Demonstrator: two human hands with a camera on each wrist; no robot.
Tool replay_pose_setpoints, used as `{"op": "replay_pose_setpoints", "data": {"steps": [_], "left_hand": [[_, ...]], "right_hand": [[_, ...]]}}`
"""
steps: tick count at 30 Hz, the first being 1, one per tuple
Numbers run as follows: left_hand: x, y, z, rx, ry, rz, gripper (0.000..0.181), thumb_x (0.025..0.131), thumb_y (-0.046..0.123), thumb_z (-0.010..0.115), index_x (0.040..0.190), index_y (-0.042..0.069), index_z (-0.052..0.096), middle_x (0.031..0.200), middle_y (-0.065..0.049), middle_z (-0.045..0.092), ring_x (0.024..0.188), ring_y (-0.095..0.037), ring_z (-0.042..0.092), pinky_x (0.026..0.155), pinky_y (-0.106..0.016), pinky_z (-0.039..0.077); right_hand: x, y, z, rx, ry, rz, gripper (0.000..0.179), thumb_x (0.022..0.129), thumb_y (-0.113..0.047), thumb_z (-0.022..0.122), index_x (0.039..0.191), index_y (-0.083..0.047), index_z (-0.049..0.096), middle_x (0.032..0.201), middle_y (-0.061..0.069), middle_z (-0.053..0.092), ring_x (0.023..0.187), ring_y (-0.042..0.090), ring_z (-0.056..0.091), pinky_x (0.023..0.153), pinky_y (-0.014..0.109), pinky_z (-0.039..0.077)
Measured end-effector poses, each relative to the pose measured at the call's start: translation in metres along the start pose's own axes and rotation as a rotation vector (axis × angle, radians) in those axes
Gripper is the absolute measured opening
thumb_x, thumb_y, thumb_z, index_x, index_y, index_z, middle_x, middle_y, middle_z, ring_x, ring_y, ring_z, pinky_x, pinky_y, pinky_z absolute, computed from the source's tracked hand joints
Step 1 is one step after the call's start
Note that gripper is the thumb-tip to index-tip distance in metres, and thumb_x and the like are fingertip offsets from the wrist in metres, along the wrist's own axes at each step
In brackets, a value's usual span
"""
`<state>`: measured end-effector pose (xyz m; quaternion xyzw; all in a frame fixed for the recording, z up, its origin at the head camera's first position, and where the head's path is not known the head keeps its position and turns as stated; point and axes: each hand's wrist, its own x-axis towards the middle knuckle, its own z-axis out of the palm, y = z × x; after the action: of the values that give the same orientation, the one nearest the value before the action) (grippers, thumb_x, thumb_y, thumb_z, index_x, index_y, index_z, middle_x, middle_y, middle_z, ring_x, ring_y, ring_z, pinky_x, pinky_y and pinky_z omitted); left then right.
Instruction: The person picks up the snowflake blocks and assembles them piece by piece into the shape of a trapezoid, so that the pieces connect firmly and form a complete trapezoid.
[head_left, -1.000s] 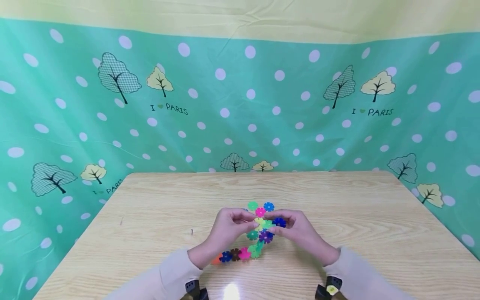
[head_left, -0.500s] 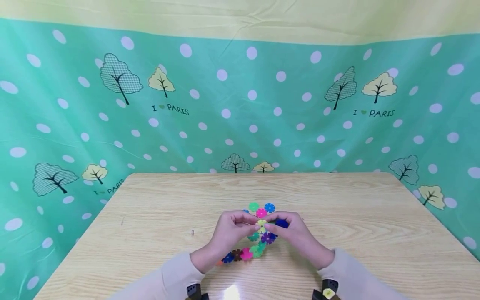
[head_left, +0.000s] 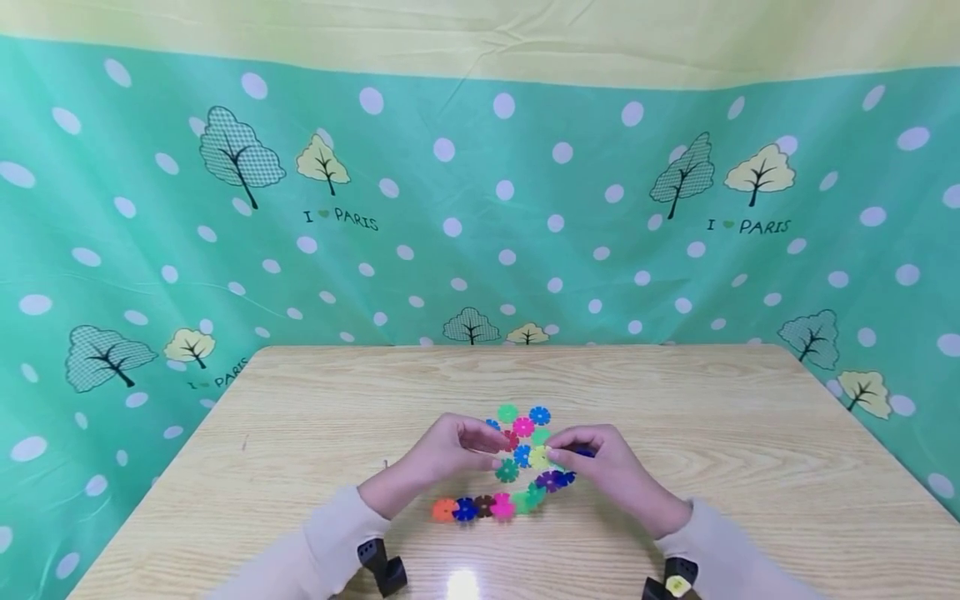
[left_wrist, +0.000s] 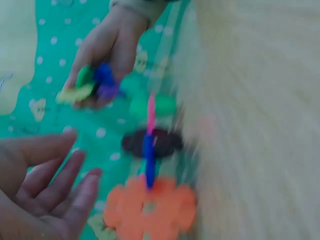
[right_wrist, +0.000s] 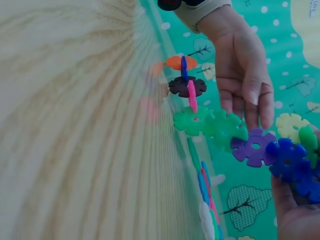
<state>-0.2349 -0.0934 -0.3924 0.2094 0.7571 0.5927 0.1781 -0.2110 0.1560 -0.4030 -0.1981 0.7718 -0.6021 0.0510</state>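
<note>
My right hand [head_left: 600, 458] holds one end of a chain of slotted plastic flower discs, pinching near a yellow disc [head_left: 539, 457]. From there the chain runs through dark blue, purple [right_wrist: 254, 146], green, pink and brown [right_wrist: 187, 87] discs to an orange disc [head_left: 444, 510] at its left end. In the right wrist view the links are slotted into each other, some turned crosswise. My left hand [head_left: 450, 454] is off the chain, its fingers loosely bent and holding nothing. In the left wrist view that hand [left_wrist: 45, 185] is beside the orange disc.
Several loose flower discs lie on the wooden table [head_left: 337, 392] just beyond the hands: green [head_left: 507, 413], blue [head_left: 539, 415], pink [head_left: 523, 427], red and teal [head_left: 507, 471]. A dotted green cloth [head_left: 480, 208] hangs behind the table.
Earlier both hands pinched at the yellow disc. The left hand has let go and drawn left; the right has shifted slightly right with the chain, whose orange end now shows fully.
</note>
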Motion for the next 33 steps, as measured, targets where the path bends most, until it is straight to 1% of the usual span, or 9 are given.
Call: {"op": "replay_pose_setpoints", "data": {"steps": [3,6,8,11,14,19,26,33], "left_hand": [[0.004,-0.005,-0.006,0.056,-0.044,-0.015,0.027,0.081,0.002,0.071,0.107,-0.002,0.067,0.109,-0.017,0.068,0.102,-0.028,0.064,0.089,-0.033,0.051],[0.006,-0.011,-0.008,0.052,-0.073,-0.066,0.027,0.081,0.003,0.071,0.108,0.001,0.067,0.111,-0.014,0.067,0.105,-0.027,0.063,0.094,-0.038,0.048],[0.007,-0.015,-0.008,0.047,-0.081,-0.107,0.028,0.081,0.004,0.071,0.109,0.003,0.068,0.111,-0.012,0.067,0.105,-0.026,0.062,0.095,-0.039,0.048],[0.009,-0.02,-0.006,0.055,-0.08,-0.132,0.028,0.08,0.004,0.072,0.108,0.004,0.068,0.11,-0.01,0.068,0.103,-0.023,0.063,0.092,-0.035,0.049],[0.01,-0.026,-0.003,0.081,-0.064,-0.117,0.029,0.079,0.003,0.072,0.107,0.004,0.069,0.107,-0.009,0.069,0.1,-0.021,0.063,0.088,-0.032,0.051],[0.013,-0.032,0.001,0.1,-0.039,-0.103,0.031,0.076,0.002,0.074,0.107,0.005,0.069,0.105,-0.007,0.069,0.096,-0.018,0.061,0.085,-0.029,0.051],[0.013,-0.034,0.004,0.153,-0.005,-0.078,0.029,0.075,0.001,0.075,0.103,0.007,0.071,0.1,-0.004,0.07,0.091,-0.016,0.062,0.079,-0.025,0.052],[0.016,-0.035,0.007,0.24,0.02,-0.036,0.027,0.073,0.001,0.077,0.099,0.008,0.073,0.094,-0.002,0.07,0.085,-0.014,0.062,0.073,-0.021,0.052]], "right_hand": [[-0.003,0.0,-0.005,-0.001,-0.026,-0.022,0.022,0.089,-0.015,0.066,0.099,0.004,0.069,0.097,0.005,0.07,0.087,0.011,0.064,0.075,0.026,0.054],[-0.005,0.0,-0.008,-0.001,-0.052,-0.039,0.021,0.089,-0.014,0.066,0.097,0.005,0.07,0.099,0.007,0.071,0.091,0.01,0.064,0.078,0.025,0.054],[-0.006,0.0,-0.01,-0.002,-0.066,-0.047,0.019,0.088,-0.013,0.066,0.096,0.004,0.071,0.101,0.011,0.07,0.094,0.01,0.064,0.08,0.025,0.053],[-0.008,0.0,-0.012,-0.005,-0.076,-0.046,0.018,0.088,-0.013,0.066,0.096,0.002,0.072,0.102,0.015,0.069,0.096,0.009,0.064,0.081,0.024,0.053],[-0.009,0.0,-0.013,-0.01,-0.075,-0.036,0.018,0.088,-0.014,0.066,0.096,0.002,0.072,0.102,0.015,0.069,0.096,0.009,0.064,0.081,0.024,0.053],[-0.009,0.002,-0.014,-0.033,-0.068,-0.033,0.018,0.089,-0.014,0.066,0.095,0.001,0.072,0.101,0.013,0.07,0.095,0.008,0.064,0.08,0.024,0.053],[-0.009,0.003,-0.015,-0.052,-0.065,-0.022,0.017,0.088,-0.017,0.067,0.094,-0.002,0.073,0.1,0.01,0.071,0.095,0.01,0.064,0.081,0.023,0.053],[-0.009,0.003,-0.016,-0.051,-0.068,-0.047,0.018,0.088,-0.016,0.066,0.094,0.0,0.072,0.101,0.011,0.071,0.096,0.009,0.064,0.082,0.023,0.052]]}}
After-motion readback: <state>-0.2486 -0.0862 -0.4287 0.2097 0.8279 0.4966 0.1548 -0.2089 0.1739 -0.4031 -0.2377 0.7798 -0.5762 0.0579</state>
